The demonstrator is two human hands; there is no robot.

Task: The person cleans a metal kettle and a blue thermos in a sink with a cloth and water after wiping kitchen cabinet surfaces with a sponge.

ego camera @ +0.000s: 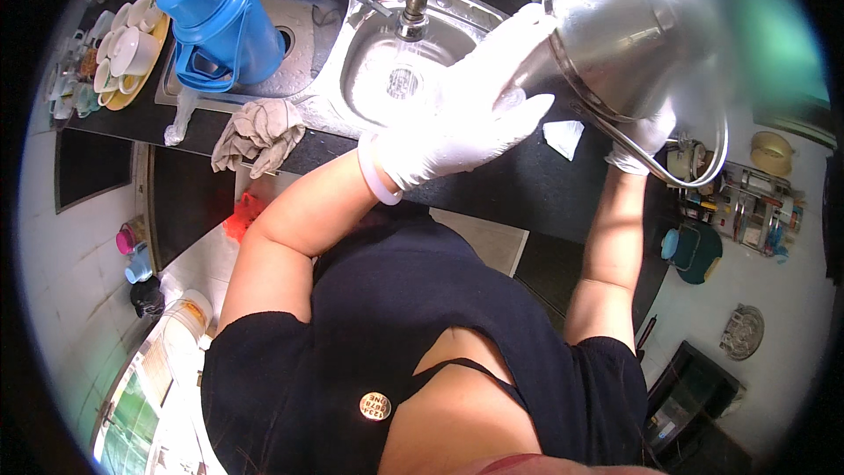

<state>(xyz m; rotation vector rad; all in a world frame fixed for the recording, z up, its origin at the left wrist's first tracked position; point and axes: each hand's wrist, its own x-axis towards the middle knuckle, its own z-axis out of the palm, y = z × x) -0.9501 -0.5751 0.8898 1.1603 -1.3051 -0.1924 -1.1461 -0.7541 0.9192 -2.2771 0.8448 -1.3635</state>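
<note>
A shiny metal kettle or pot [613, 46], tilted and with a looped metal handle, is held up over the counter at the upper right. My right hand [643, 138], in a white glove, grips it from its far right side, partly hidden behind the metal. Also gloved in white, my left hand [455, 112] reaches across the right sink basin [362, 72], fingertips at the vessel's rim and thumb spread away. Glare blurs what lies between that thumb and the fingers. Water seems to fall from the metal tap [414, 20] into this basin.
A blue thermos jug [227, 26] stands in the left basin. A crumpled beige cloth [260, 135] lies at the sink's front edge. Cups sit on a yellow tray [155, 56] at the left. A white folded piece [564, 138] rests on the dark counter [514, 178].
</note>
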